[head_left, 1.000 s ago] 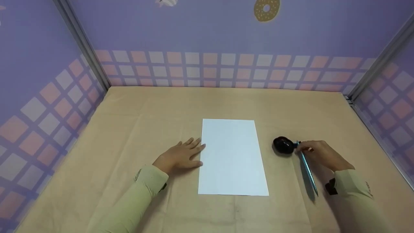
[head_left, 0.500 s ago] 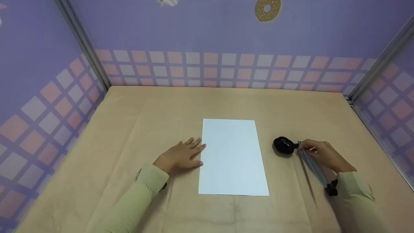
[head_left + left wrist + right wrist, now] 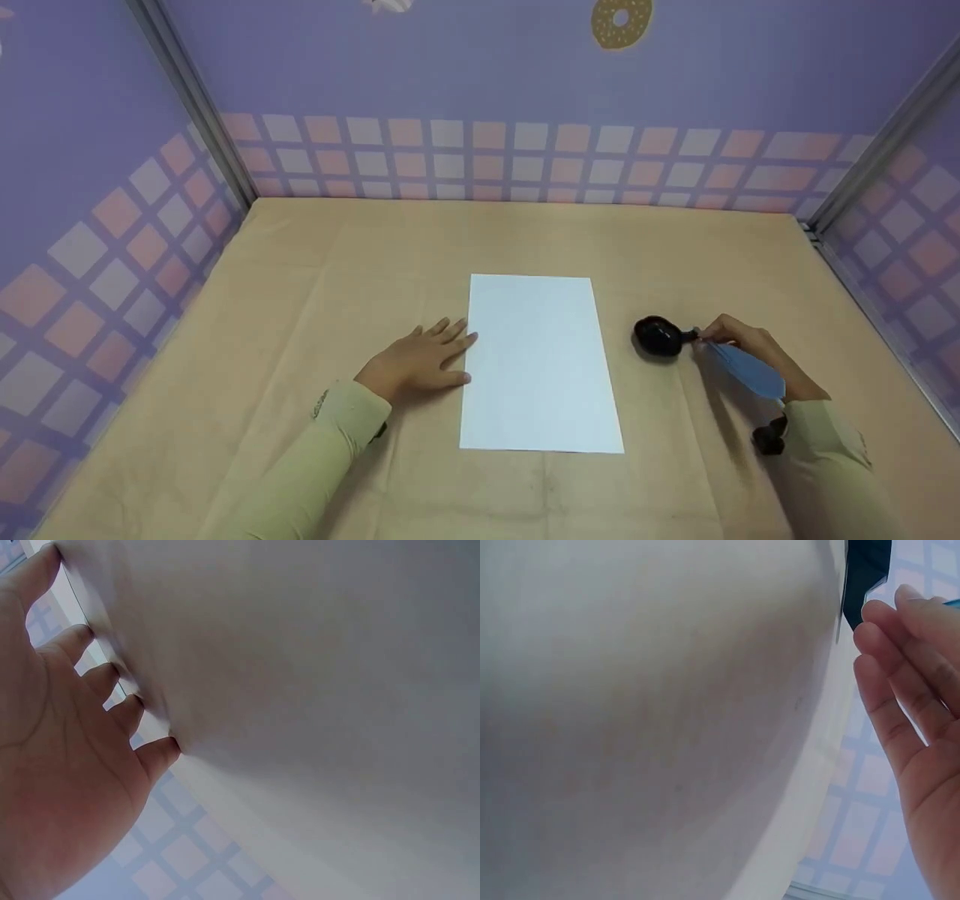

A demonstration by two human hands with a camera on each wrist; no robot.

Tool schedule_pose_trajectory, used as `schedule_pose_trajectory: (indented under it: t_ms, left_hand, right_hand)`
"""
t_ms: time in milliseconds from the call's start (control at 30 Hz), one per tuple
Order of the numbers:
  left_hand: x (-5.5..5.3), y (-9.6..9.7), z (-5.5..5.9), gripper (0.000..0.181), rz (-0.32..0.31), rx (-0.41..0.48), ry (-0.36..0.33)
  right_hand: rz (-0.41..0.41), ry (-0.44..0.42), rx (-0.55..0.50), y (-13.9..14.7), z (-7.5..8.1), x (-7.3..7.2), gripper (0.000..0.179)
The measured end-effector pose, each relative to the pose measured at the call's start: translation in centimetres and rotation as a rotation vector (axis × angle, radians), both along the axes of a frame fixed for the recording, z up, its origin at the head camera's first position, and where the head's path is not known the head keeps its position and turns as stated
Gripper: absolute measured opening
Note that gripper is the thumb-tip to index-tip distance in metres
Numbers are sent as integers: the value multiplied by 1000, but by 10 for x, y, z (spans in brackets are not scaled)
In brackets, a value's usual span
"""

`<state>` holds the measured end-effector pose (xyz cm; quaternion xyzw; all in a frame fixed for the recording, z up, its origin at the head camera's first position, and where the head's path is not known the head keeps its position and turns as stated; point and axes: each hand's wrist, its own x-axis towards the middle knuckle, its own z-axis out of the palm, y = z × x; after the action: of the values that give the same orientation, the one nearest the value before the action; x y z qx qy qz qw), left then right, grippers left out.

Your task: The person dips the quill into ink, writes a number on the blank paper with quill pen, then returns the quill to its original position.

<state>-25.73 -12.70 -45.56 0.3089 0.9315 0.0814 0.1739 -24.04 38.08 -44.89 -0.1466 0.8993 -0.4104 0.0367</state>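
Observation:
My left hand (image 3: 416,364) lies with spread fingers at the left edge of a white paper sheet (image 3: 536,367). In the left wrist view, its fingertips (image 3: 159,757) touch down along the surface. To the right of the paper, my right hand (image 3: 750,341) pinches the narrow end of a blue quill pen (image 3: 750,371), whose feather-shaped part slants back along the wrist. That pinched end meets the short neck of a glossy black rounded pot (image 3: 658,336). Whether the quill sits inside the neck is too small to tell. Part of the dark pot (image 3: 866,574) shows beyond the right fingers.
A beige cloth (image 3: 360,247) with fold lines covers the table. Purple walls (image 3: 487,82) with pink and white squares enclose it at the back and sides, joined by grey posts (image 3: 196,105) at the corners.
The quill's feather-shaped part has swung rightward and turned from edge-on to broad side in my right hand, which has shifted slightly up and right. Left hand, paper and pot stay put.

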Motion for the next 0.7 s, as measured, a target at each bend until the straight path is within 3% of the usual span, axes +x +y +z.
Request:
schedule_pose_trajectory:
  t_ms: [100,167,400,467,700]
  left_hand:
    - [0,0,0,72,0,-5,3]
    - [0,0,0,71,2,-7,5]
    - [2,2,1,70,37,4,-3]
    - [2,2,1,70,31,4,-1]
    - [0,2,2,71,10,-6,-7]
  right_hand:
    - [100,116,-17,-3,4,11,20]
    - [119,122,-46,-3,4,15,21]
    - [-44,173,-35,1,-13,2,16]
    - [-39,185,-80,3,-18,-1,16]
    - [-43,319,-24,4,-19,-4,14]
